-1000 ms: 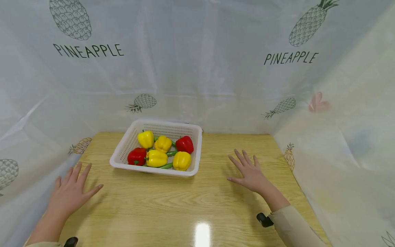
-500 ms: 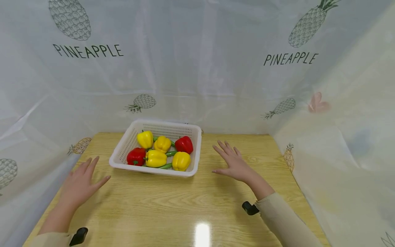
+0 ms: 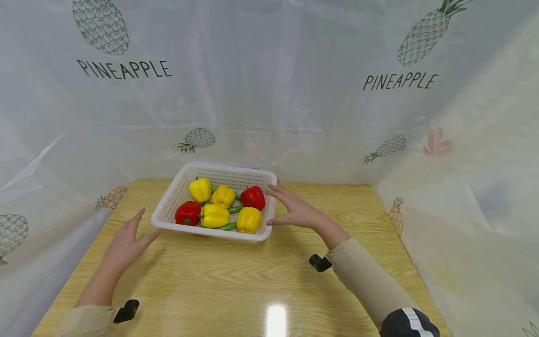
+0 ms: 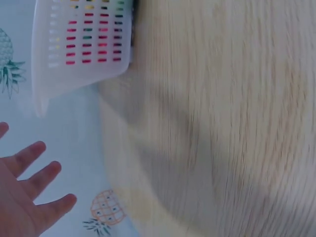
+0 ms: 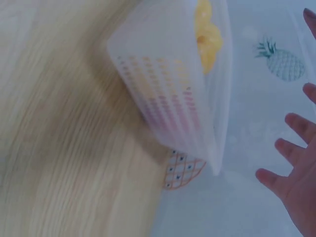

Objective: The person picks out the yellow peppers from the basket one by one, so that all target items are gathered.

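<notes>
A white plastic basket with slotted walls stands toward the back of the table. In it lie yellow bell peppers, red bell peppers and long green peppers. My left hand is just left of the basket, thumb spread from the fingers, holding nothing. On the other side, my right hand reaches to the basket's right rim, its fingertips overlapping that rim in the head view. Both wrist views show spread fingers apart from the basket wall.
The wooden table runs from the basket to the front, with a bright reflection near its front edge. White sheeting printed with pineapples hangs behind and along both sides. Black wrist mounts sit under the sleeves.
Both hands have moved inward and forward toward the basket, the right one travelling farther left to its rim. The basket and its peppers have stayed in place.
</notes>
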A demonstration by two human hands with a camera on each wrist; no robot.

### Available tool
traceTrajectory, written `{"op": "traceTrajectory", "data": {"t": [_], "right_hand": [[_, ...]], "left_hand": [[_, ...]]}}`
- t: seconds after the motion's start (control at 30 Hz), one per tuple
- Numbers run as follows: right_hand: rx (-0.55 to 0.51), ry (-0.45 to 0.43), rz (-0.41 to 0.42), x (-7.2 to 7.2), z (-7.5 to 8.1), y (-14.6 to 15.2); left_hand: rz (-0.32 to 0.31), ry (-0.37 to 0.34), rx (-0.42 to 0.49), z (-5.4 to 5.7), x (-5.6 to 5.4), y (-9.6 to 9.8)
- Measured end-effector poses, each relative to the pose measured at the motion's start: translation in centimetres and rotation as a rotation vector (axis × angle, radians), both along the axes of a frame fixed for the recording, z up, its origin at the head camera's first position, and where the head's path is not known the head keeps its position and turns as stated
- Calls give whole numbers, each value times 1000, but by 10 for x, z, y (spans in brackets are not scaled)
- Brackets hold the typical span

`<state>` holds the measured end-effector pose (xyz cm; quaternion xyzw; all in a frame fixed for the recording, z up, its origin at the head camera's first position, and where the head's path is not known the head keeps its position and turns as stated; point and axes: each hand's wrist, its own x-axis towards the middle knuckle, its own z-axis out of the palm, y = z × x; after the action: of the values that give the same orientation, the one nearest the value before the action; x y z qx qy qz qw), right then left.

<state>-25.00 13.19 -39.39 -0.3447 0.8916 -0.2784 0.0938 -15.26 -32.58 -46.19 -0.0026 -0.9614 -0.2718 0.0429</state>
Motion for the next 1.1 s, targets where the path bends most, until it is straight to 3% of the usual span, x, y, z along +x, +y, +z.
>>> {"op": "traceTrajectory", "data": {"t": [0.23,0.4,0.63,0.77,0.93,1.1], "right_hand": [[-25,-118,77,-14,6,-31],[34,-126,139,-25,6,-54],[173,-106,199,-39,6,-84],[190,-170,206,-45,5,-98],[213,-217,211,-51,2,-112],[221,-284,197,-59,-7,-125]], "left_hand": [[51,-111,221,-4,-6,6],[84,-153,389,-7,-9,13],[122,-127,469,-15,-16,21],[137,-134,532,-20,-20,24],[150,-192,648,-24,-23,27],[162,-201,683,-27,-27,31]]}}
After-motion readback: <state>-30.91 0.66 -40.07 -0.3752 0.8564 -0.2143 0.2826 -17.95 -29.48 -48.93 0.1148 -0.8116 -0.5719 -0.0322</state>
